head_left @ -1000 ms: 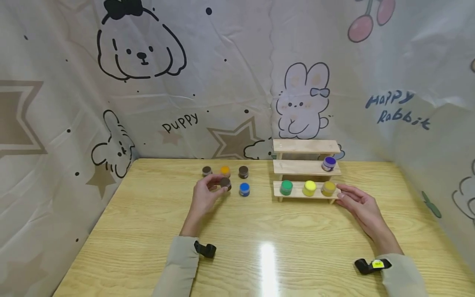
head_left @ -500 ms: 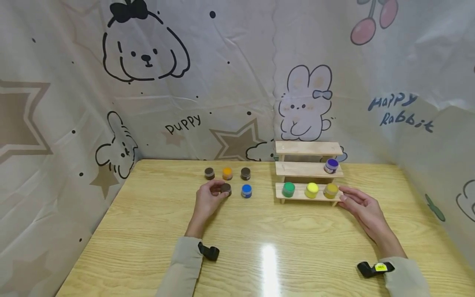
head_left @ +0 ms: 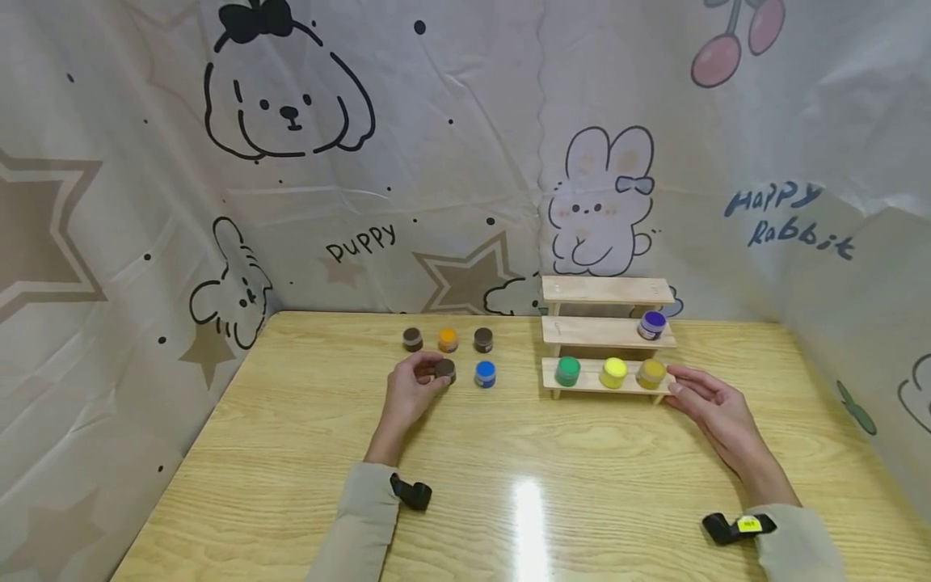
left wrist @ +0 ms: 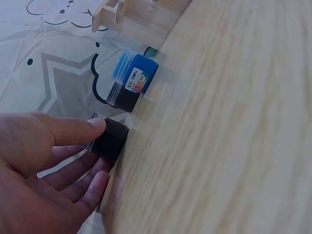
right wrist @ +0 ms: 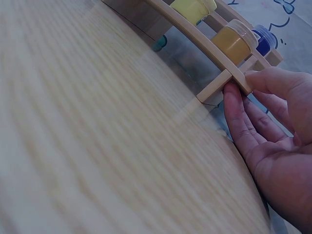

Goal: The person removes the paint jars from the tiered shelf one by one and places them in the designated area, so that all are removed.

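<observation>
My left hand (head_left: 412, 390) pinches a small dark paint jar (head_left: 446, 370) between thumb and fingers. In the left wrist view the jar's dark base (left wrist: 111, 139) is right at the tabletop, thumb on its lid side. To its right stands a blue paint jar (head_left: 485, 374). My right hand (head_left: 716, 411) grips the right end of the lowest step of a three-tier wooden display stand (head_left: 607, 289), with the thumb on the board and fingertips beneath. That step bears a green jar (head_left: 568, 371), a yellow jar (head_left: 614, 373) and an ochre jar (head_left: 651, 373).
Behind the left hand stand a dark brown jar (head_left: 412, 339), an orange jar (head_left: 447, 339) and another dark jar (head_left: 483, 339). A purple jar (head_left: 652, 325) sits at the right of the middle step. A printed curtain (head_left: 465, 162) borders the wooden table (head_left: 327, 517).
The dark jar in my left hand has come down slightly, nearly level with the blue jar. My right hand keeps its hold on the stand. The head view has shifted a little.
</observation>
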The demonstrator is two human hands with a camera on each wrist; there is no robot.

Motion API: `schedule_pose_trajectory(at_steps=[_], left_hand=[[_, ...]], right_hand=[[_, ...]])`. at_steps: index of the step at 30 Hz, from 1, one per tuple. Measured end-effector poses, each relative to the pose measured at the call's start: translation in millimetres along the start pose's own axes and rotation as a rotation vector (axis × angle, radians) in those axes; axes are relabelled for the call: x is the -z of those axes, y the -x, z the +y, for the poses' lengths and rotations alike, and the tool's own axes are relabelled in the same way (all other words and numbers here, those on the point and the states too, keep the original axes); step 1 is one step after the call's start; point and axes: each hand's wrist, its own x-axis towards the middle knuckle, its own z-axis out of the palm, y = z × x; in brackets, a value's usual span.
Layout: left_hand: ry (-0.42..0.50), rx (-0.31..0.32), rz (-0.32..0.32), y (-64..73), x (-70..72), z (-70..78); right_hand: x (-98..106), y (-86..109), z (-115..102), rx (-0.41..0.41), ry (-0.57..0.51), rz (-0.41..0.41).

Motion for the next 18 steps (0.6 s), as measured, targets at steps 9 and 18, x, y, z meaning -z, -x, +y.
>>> schedule_pose_trajectory(at_steps=[9, 18], left_hand=[[0.027, -0.045, 0.006, -1.6, 1.7, 3.6], [-0.002, -0.126, 0.085, 3.3, 3.3, 22.7]], right_hand=[[2.4, -0.7, 1.0, -0.002, -0.003, 0.001], [2.2, -0.8, 1.8, -0.004, 0.002, 0.002]])
